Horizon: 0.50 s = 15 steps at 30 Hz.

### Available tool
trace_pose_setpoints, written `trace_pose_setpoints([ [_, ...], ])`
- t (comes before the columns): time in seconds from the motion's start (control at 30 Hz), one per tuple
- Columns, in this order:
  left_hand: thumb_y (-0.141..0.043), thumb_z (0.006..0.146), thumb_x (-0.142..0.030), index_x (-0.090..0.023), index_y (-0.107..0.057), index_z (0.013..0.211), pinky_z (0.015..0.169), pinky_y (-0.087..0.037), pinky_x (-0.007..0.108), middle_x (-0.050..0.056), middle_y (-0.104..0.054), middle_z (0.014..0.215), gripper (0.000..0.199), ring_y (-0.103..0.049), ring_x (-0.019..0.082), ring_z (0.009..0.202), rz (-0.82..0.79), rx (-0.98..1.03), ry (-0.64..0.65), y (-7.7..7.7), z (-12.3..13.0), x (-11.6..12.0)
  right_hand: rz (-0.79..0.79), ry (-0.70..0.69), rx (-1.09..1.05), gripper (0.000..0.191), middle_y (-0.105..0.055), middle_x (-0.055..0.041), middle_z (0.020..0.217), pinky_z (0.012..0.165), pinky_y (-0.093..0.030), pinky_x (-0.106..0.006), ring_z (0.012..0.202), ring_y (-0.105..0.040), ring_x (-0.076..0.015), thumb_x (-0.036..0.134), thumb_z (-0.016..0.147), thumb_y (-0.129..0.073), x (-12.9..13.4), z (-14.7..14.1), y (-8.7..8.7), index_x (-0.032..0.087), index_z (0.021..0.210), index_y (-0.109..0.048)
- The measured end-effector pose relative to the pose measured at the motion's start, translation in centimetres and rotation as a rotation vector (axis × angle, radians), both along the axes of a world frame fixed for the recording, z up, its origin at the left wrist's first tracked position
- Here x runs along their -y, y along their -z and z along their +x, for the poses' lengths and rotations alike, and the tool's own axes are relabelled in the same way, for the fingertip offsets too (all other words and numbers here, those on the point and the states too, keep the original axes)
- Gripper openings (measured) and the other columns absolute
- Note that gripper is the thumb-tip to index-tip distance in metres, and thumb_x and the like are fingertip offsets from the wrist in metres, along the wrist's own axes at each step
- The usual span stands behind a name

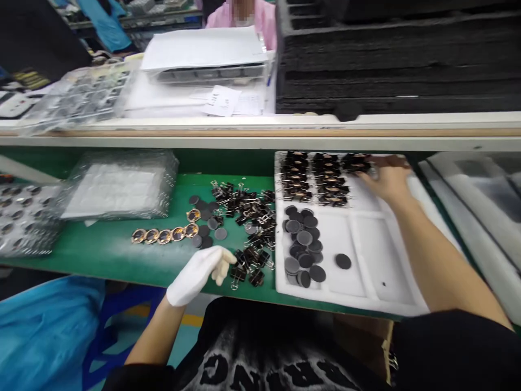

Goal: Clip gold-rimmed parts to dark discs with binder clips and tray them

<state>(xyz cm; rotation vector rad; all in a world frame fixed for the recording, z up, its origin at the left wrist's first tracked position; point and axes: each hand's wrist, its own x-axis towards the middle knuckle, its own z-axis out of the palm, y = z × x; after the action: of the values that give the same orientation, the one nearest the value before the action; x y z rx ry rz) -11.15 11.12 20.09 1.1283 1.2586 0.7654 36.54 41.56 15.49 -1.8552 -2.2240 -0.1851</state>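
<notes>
My left hand [203, 271], in a white glove, hovers at the near edge of a heap of black binder clips [248, 217]. Its fingers are loosely bent and apart, with nothing visible between them. My bare right hand [388, 179] reaches to the far right part of a white foam tray [370, 288]. Its thumb and fingers close around a binder-clipped piece [354, 163] at the top of the third column; the fingertips are partly hidden. Two columns of similar clipped pieces [331, 179] lie to its left. Dark round discs [304, 239] are piled in the tray below them.
Gold-rimmed round pieces [164, 236] form a row on the green bench [122, 255], near loose grey discs [220, 233]. Clear plastic trays [118, 187] are stacked at left. A white shelf edge [228, 142] crosses behind. Another person in pink [264, 19] sits beyond.
</notes>
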Motion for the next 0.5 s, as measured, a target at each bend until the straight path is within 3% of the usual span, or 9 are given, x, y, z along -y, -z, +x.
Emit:
trace_pose_setpoints([
  [0.07,-0.041,0.105,-0.049,-0.016,-0.069,0.108,0.071,-0.048,0.029,0.005,-0.069,0.082,0.044,-0.063,0.016,0.071,0.165,-0.303,-0.145,0.0,-2.2,-0.7,0.046,0.052,-0.053,0.039,-0.068,-0.0328,0.109,0.085,-0.039,-0.057,0.115,-0.057,-0.0463,0.038,0.092,-0.055,1.7,-0.4,-0.4,0.017,0.122,-0.068],
  [0.13,-0.045,0.104,-0.043,-0.018,-0.068,0.116,0.090,-0.049,0.034,0.010,-0.073,0.107,0.037,-0.067,0.023,0.098,0.317,-0.735,-0.298,0.4,-4.9,-1.6,0.074,0.050,-0.181,0.030,-0.072,-0.0242,0.100,0.084,-0.045,-0.051,0.105,-0.065,-0.0389,0.045,0.089,-0.055,4.1,-0.5,-0.8,0.028,0.108,-0.071],
  [0.17,-0.047,0.102,-0.041,-0.018,-0.067,0.122,0.097,-0.046,0.038,0.013,-0.071,0.119,0.036,-0.065,0.027,0.110,0.347,-0.963,-0.334,0.8,-6.2,-2.0,-0.042,0.009,-0.196,0.032,-0.073,-0.0201,0.097,0.079,-0.048,-0.049,0.092,-0.067,-0.0364,0.051,0.087,-0.055,5.6,-0.4,-1.0,0.030,0.104,-0.071],
  [0.23,-0.056,0.097,-0.045,-0.018,-0.063,0.133,0.100,-0.043,0.045,0.016,-0.067,0.130,0.045,-0.060,0.034,0.120,0.293,-1.309,-0.266,1.7,-8.3,-2.7,-0.412,-0.073,-0.176,0.048,-0.075,-0.0138,0.092,0.070,-0.053,-0.047,0.078,-0.070,-0.0336,0.067,0.078,-0.057,9.3,-0.3,-0.9,0.027,0.101,-0.072],
  [0.27,-0.061,0.094,-0.049,-0.019,-0.061,0.137,0.098,-0.043,0.047,0.017,-0.066,0.133,0.052,-0.058,0.037,0.121,0.245,-1.400,-0.190,2.1,-9.1,-3.0,-0.587,-0.102,-0.179,0.054,-0.076,-0.0131,0.093,0.067,-0.055,-0.046,0.079,-0.072,-0.0343,0.072,0.074,-0.060,11.3,-0.3,-0.7,0.027,0.100,-0.074],
  [0.33,-0.066,0.089,-0.056,-0.020,-0.059,0.139,0.096,-0.042,0.049,0.016,-0.066,0.134,0.061,-0.056,0.039,0.121,0.188,-1.452,-0.052,3.0,-9.8,-3.4,-0.757,-0.181,-0.188,0.060,-0.079,-0.0122,0.106,0.070,-0.058,-0.046,0.089,-0.074,-0.0362,0.073,0.069,-0.066,15.3,-0.3,0.3,0.030,0.109,-0.075],
  [0.43,-0.064,0.091,-0.054,-0.023,-0.061,0.135,0.094,-0.039,0.046,0.012,-0.071,0.126,0.054,-0.058,0.036,0.119,0.181,-1.420,-0.001,3.8,-10.0,-4.1,-0.623,-0.273,-0.143,0.057,-0.077,-0.0104,0.115,0.083,-0.057,-0.054,0.102,-0.070,-0.0404,0.066,0.074,-0.063,19.8,-0.8,2.2,0.032,0.119,-0.074],
  [0.5,-0.066,0.091,-0.051,-0.023,-0.061,0.134,0.092,-0.038,0.044,0.010,-0.075,0.116,0.051,-0.062,0.034,0.112,0.169,-1.387,-0.008,4.1,-10.0,-4.7,-0.490,-0.290,-0.120,0.049,-0.077,-0.0104,0.114,0.084,-0.054,-0.058,0.102,-0.068,-0.0425,0.061,0.079,-0.057,21.3,-1.3,3.0,0.032,0.114,-0.075],
])
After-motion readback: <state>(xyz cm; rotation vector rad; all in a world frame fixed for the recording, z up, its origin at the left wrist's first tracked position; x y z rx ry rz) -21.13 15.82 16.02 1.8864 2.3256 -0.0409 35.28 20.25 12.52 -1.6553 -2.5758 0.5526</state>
